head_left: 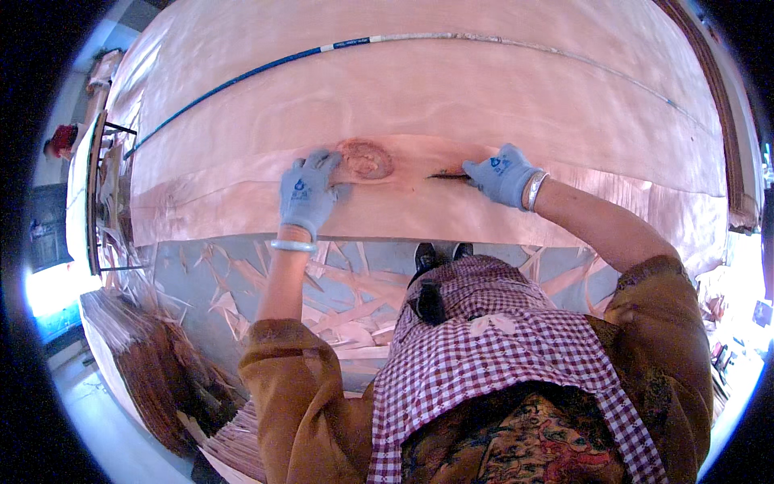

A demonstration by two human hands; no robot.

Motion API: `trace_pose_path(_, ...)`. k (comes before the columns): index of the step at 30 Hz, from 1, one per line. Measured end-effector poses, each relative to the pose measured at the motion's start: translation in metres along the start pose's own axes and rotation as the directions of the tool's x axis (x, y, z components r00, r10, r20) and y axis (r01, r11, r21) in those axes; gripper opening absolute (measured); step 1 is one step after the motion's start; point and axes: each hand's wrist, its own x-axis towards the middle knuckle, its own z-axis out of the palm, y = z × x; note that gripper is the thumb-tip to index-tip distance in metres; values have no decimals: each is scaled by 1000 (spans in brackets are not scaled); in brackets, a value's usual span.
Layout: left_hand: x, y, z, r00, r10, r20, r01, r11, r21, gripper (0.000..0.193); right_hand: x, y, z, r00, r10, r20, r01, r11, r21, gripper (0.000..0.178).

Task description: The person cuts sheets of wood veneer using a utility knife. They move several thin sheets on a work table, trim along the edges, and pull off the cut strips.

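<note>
A wide, pale pinkish wood veneer sheet spreads in front of me, with a strip of veneer along its near edge. My left hand, in a light blue glove, lies on the veneer with fingers stretched out, just left of a round reddish-brown knot. Right of the knot, my gloved right hand has its fingers drawn together at the surface. A narrow dark pointed shape shows at those fingertips; whether it is a blade or a split in the wood, I cannot tell.
A blue and white cord or strip crosses the sheet in an arc. Veneer scraps litter the floor between the sheet and my checked apron. Stacked veneer stands at lower left, near a dark-framed stand.
</note>
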Motion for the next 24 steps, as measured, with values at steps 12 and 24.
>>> trace_pose_path(12, 18, 2, -20, 993, 27, -112, -19, 997, 76, 16, -4, -7, 0, 997, -17, -71, 16, 1000, -21, 15)
trace_pose_path(24, -2, 85, 43, 977, 178, -115, -195, 967, -162, 48, -4, -18, -25, 958, 270, -95, -166, 796, 583, 20)
